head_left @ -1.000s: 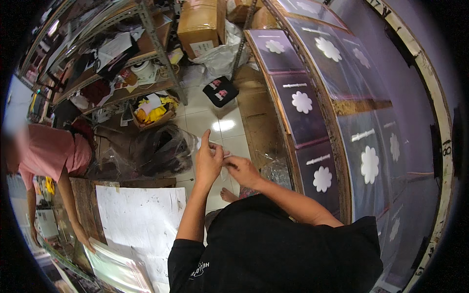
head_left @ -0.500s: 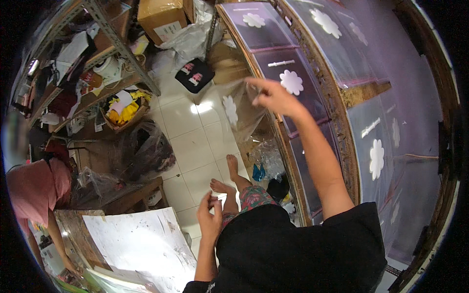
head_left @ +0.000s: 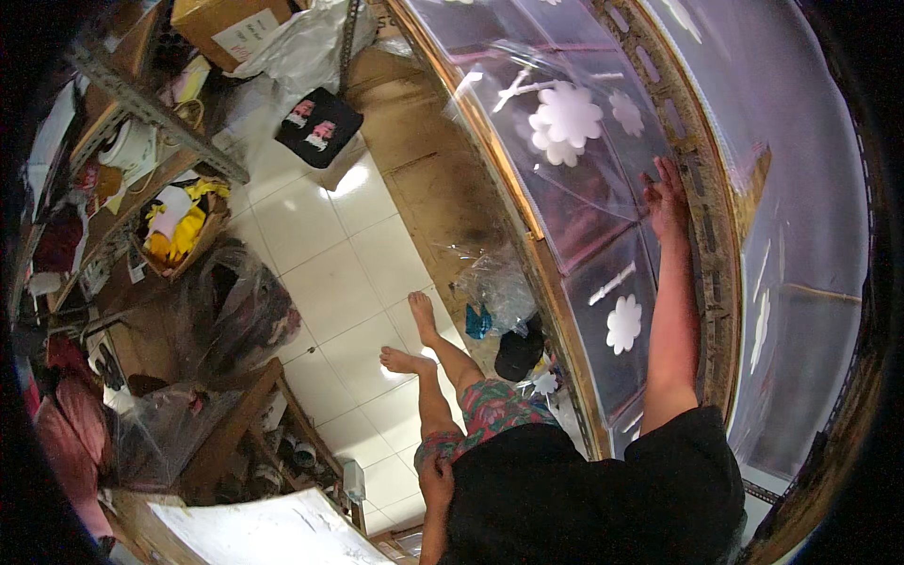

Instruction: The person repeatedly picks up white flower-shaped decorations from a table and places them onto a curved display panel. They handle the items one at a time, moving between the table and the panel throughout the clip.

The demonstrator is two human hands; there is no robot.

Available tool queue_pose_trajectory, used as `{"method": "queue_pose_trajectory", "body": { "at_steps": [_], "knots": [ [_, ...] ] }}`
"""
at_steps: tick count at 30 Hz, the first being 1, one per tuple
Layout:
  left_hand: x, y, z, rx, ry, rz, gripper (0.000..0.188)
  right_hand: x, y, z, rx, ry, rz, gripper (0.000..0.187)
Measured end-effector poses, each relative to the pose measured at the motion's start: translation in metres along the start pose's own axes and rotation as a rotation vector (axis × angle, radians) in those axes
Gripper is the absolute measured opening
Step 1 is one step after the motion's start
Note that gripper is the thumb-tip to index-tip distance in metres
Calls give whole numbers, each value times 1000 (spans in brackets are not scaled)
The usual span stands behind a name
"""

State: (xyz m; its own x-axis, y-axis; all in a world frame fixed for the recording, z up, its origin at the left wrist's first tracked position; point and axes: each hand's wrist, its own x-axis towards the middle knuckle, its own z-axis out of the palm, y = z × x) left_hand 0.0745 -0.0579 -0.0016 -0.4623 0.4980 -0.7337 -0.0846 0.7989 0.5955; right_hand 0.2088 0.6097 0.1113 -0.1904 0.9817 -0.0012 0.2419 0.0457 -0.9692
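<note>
My right hand [head_left: 666, 200] reaches over the rack on the right with its fingers stretched out and apart. Next to its fingertips is the edge of a clear plastic sheet with a white flower print [head_left: 570, 113]. The sheet lies slanted over the purple-tinted panels, and a second flower shows through it. Closer to me, another white flower and a small white bar mark a dark panel [head_left: 623, 325]. Low by my shorts [head_left: 504, 410], my left hand [head_left: 436, 482] rests against my thigh with loose fingers, and nothing shows in it.
A metal-edged rack frame [head_left: 702, 226] runs along my right side. On the tiled floor lies a black folded cloth item [head_left: 320, 127]. Shelves, a box of yellow cloth [head_left: 184, 226] and a white board [head_left: 254, 527] stand left. A person in pink [head_left: 71, 443] is at far left.
My right hand has carried the clear sheet from beside the rack onto its panels and its fingers have spread. My left hand has dropped to my thigh. The view has shifted right.
</note>
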Motion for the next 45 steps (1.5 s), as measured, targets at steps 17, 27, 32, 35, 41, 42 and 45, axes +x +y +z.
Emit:
{"method": "queue_pose_trajectory", "body": {
  "at_steps": [17, 27, 32, 35, 41, 42, 45],
  "knots": [
    [27, 2, 2, -53, -56, -126, 33, 82, 96, -114, 35, 430, 236, 78],
    [29, 1, 7, -30, -69, -128, 38, 108, 111, -134, -99, 434, 154, 80],
    [29, 11, 5, -12, -90, -155, 37, 108, 112, -129, -178, 450, 136, 67],
    [31, 12, 5, -36, -53, -144, 36, 109, 112, -132, -289, 503, 112, 60],
    [27, 28, 3, -18, -29, -126, 35, 100, 107, -92, -945, 861, -147, 48],
    [26, 25, 7, 11, -28, -106, 36, 99, 104, -76, -987, 875, -224, 46],
    [13, 26, 13, 24, 11, -140, 40, 71, 97, -10, -868, 682, -469, 42]
  ]
}}
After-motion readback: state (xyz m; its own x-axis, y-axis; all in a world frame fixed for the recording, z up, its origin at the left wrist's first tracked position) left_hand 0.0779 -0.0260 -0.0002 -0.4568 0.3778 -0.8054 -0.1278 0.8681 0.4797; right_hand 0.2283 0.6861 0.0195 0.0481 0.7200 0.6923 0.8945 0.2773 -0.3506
